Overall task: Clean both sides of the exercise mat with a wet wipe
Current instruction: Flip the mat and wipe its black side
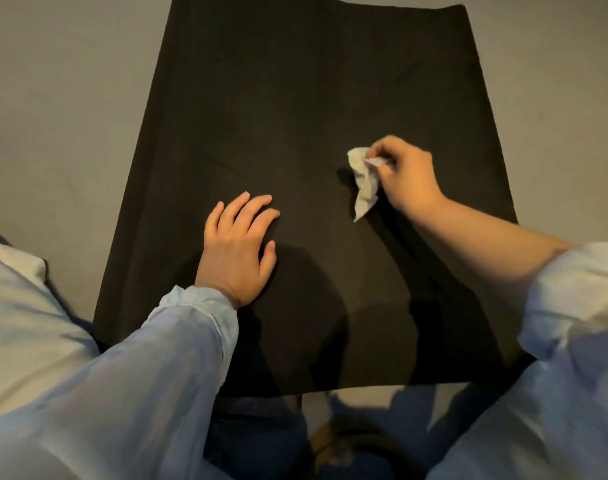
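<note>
Head view: black exercise mat [295, 116] flat on grey floor [53, 98]. Right hand [404, 174] pinches crumpled wet wipe [363, 181] (touching mat, right of centre). Left hand [240, 251] spread flat on mat, near its middle.

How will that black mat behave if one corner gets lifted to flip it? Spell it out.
The exercise mat looks thin and lies flat on the floor, so it would probably bend and drape. The left hand rests flat on it, which suggests it may slide when wiped.
</note>
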### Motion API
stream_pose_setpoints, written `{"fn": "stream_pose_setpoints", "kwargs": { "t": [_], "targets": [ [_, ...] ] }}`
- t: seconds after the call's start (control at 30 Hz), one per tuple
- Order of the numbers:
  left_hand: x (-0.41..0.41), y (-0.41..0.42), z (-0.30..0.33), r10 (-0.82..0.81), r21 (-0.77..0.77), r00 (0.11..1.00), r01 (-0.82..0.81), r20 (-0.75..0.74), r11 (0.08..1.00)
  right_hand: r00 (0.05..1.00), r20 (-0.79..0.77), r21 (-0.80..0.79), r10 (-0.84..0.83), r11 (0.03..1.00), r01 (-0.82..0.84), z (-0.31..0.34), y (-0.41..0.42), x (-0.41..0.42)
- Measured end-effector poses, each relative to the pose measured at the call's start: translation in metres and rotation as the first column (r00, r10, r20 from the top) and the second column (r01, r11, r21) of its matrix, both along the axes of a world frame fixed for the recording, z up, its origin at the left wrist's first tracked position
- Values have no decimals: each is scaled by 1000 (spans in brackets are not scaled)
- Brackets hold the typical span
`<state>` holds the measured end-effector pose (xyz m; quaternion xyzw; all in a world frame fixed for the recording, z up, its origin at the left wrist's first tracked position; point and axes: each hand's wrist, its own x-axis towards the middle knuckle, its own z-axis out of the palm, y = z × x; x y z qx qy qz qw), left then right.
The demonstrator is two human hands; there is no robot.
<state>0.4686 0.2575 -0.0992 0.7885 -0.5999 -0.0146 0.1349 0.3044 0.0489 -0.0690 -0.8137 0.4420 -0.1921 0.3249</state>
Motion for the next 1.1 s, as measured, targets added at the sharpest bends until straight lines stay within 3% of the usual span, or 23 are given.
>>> {"fn": "stream_pose_setpoints", "kwargs": {
  "t": [0.1, 0.17, 0.33, 0.5, 0.57, 0.67, 0.77, 0.87, 1.0, 1.1],
  "targets": [
    [1, -1, 0, 0, 1, 1000, 0, -11, 1000, 972, 138, 48, -189, 982, 184, 5, -31, 40],
    [2, -1, 0, -2, 3, 1000, 2, -12, 1000, 949, 201, 158, -244, 964, 214, 4, -34, 66],
    [2, 0, -1, -14, -6, 1000, 14, -2, 1000, 997, -16, 312, -73, 947, 75, -20, -7, 104],
    [2, 0, 1, 15, 61, 999, -17, 31, 998, 940, 27, 195, -339, 924, 328, -20, -1, 120],
    [2, -1, 2, 21, 104, 999, -25, 41, 994, 958, 50, 149, -283, 950, 273, -20, 7, 116],
    [2, -2, 4, 29, 134, 999, -35, 41, 990, 994, 104, 43, -27, 999, 22, -19, 39, 95],
    [0, -3, 6, 37, 139, 999, -41, 31, 989, 961, 187, -38, 204, 979, -201, -18, 87, 58],
    [0, -2, 5, 33, 121, 999, -36, 27, 992, 925, 194, 63, 327, 937, -344, -16, 128, 15],
    [0, -2, 5, 33, 121, 999, -37, 38, 992, 911, 90, 423, 402, 813, -400, -3, 111, -16],
    [-1, -2, 6, 37, 128, 998, -42, 46, 991, 920, -110, 380, 377, 871, -312, -1, 53, -13]
  ]
}}
